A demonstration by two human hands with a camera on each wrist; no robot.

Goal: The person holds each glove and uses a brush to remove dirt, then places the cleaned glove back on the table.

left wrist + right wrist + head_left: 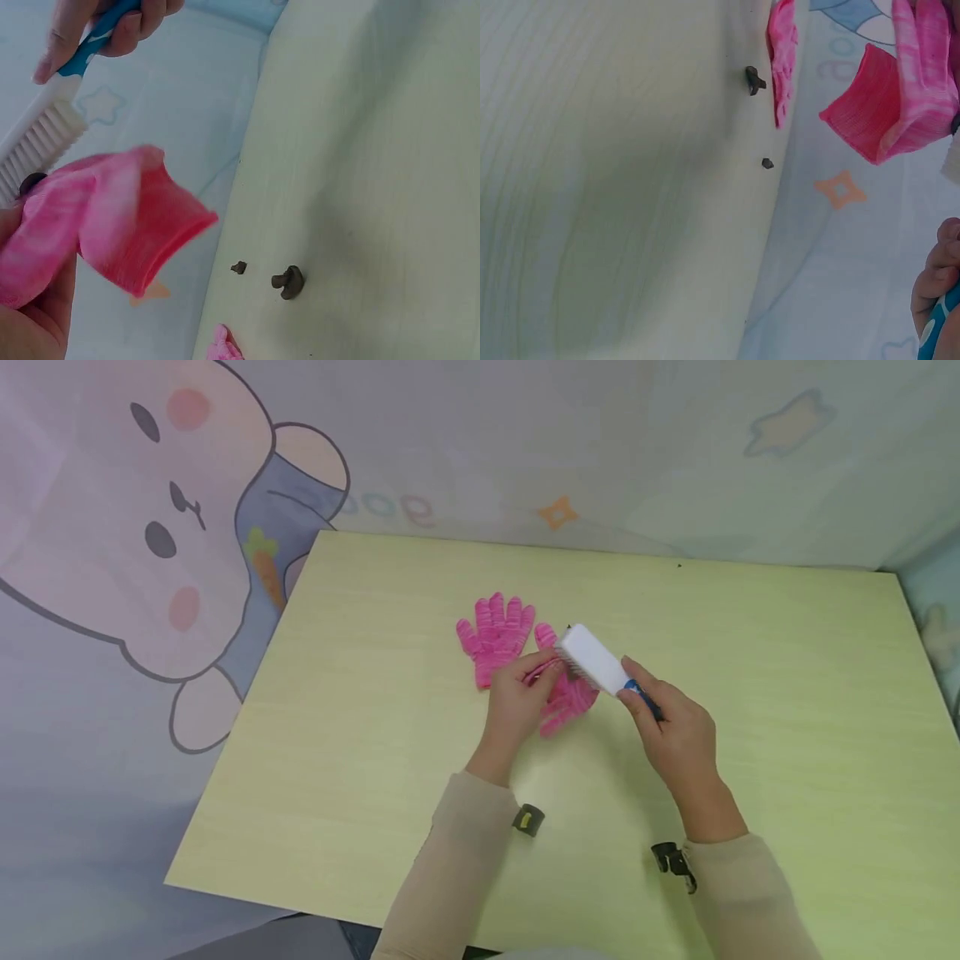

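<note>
My left hand [517, 697] pinches a pink knit glove [573, 697], and its fingers hang down over the table. In the left wrist view the red inside of the cuff faces outward. My right hand [678, 727] grips a scrubbing brush [592, 656] by its blue handle, with the white head over the glove. Its bristles [37, 150] face the cloth. A dark lump [31, 182] sits on the glove right at the bristles. The other pink glove [498, 631] lies flat on the table, fingers pointing away.
Two brown clumps lie on the pale yellow table [337, 760]: a bigger clump [291, 283] and a smaller clump [238, 267]. Behind the table hangs a printed curtain [465, 443]. Black wrist mounts [529, 820] stick out beside the sleeves.
</note>
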